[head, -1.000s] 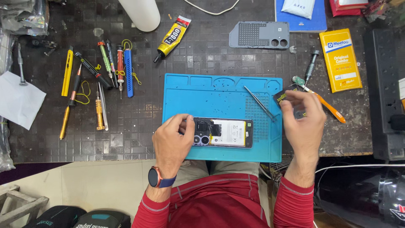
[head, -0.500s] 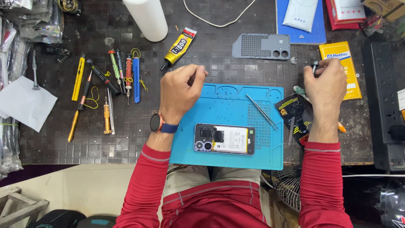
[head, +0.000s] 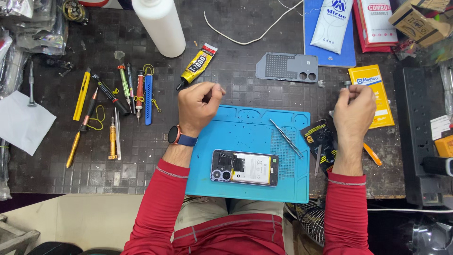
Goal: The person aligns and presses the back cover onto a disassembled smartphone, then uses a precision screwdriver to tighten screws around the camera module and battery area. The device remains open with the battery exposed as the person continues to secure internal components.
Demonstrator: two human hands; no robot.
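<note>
Blue mat (head: 245,127), left hand (head: 197,106) still fisted, right hand (head: 355,111) still pinching small metal part (head: 347,85).

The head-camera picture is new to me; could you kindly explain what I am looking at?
The camera sits on a person's head and looks straight down at a dark workbench. Both hands belong to that person, in red sleeves. The left hand, with a wrist watch, is curled just above the blue work mat; whether it holds anything is unclear. The right hand pinches a small grey part at its fingertips. On the mat lie an opened phone and tweezers. Nearby are a grey back cover, a glue tube, a row of screwdrivers and a white bottle.
</note>
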